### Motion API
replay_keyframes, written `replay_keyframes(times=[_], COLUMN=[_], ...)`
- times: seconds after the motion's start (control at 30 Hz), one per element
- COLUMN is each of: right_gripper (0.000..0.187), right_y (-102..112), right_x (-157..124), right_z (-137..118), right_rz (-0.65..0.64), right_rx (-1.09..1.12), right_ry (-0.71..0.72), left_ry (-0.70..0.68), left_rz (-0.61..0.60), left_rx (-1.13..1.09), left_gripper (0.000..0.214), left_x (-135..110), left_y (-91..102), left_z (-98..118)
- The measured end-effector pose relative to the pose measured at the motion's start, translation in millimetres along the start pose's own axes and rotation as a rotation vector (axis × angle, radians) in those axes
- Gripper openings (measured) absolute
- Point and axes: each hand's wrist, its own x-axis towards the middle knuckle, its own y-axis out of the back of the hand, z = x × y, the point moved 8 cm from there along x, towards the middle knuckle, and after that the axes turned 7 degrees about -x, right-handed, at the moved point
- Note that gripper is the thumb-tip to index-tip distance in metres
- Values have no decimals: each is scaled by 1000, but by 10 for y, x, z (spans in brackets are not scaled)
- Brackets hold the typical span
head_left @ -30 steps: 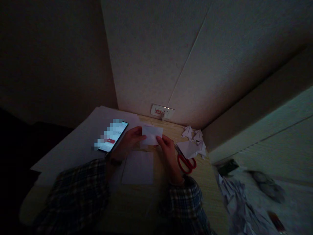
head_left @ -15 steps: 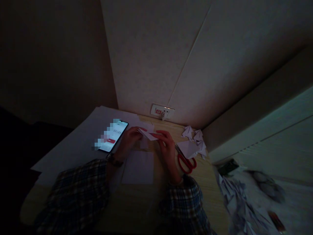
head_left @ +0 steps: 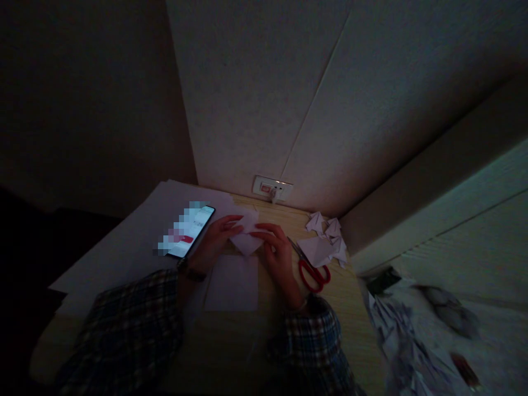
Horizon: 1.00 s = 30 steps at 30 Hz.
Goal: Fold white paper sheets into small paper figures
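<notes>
Between both hands is a small folded sheet of white paper (head_left: 247,242), its diamond-like face turned up toward me. My left hand (head_left: 220,234) pinches its left edge, with thumb and fingers at the upper left corner. On the opposite side, my right hand (head_left: 276,247) grips the right edge between fingers and thumb. Just below lies a square sheet of white paper (head_left: 231,283) on the wooden table. Red-handled scissors (head_left: 314,276) rest right of my right hand, their blades partly beside a folded paper piece (head_left: 317,251).
A lit phone (head_left: 192,231) lies on large white sheets (head_left: 136,236) at the left. Several folded paper figures (head_left: 328,228) sit at the table's back right. A wall socket (head_left: 272,188) holds a plug. Many folded papers (head_left: 400,335) lie below the table's right side.
The folded paper was seen nearly edge-on and narrow; now it is turned flatter and lower, showing a wider face. Both hands still hold it and have shifted only slightly.
</notes>
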Motion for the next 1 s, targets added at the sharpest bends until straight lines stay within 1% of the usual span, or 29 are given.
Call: replay_keyframes(times=[0.1, 0.13, 0.2, 0.23, 0.3, 0.4, 0.5, 0.6, 0.73, 0.87, 0.93, 1.0], right_gripper=[33, 29, 22, 21, 21, 21, 23, 21, 18, 18, 18, 19], right_y=[55, 78, 110, 111, 72, 23, 31, 1, -38, -69, -78, -79], right_x=[19, 24, 25, 21, 17, 14, -6, -12, -4, 1, 2, 5], right_z=[-4, 21, 114, 166, 249, 308, 348, 350, 329, 334, 343, 348], right_rz=[59, 90, 143, 154, 119, 74, 116, 104, 72, 44, 34, 31], right_rx=[71, 90, 111, 111, 105, 137, 217, 243, 240, 295, 301, 285], right_ry=[-31, -70, -190, -256, -356, -417, -454, -450, -433, -443, -443, -433], left_ry=[-53, -77, -110, -110, -98, -50, 34, 73, 63, 22, 21, 45], left_rz=[-5, -12, -24, -35, -43, -49, -77, -66, -47, 13, 8, -24], left_rx=[103, 134, 182, 197, 191, 87, -27, -11, 29, 19, -15, -33], left_gripper=[51, 49, 46, 46, 46, 48, 52, 49, 44, 44, 46, 48], left_x=[62, 74, 80, 73, 41, -28, -87, -103, -78, -72, -84, -98], left_y=[27, 25, 8, -11, -48, -105, -172, -179, -147, -92, -108, -146], left_z=[18, 39, 84, 96, 114, 113, 62, 9, -37, -21, -18, -37])
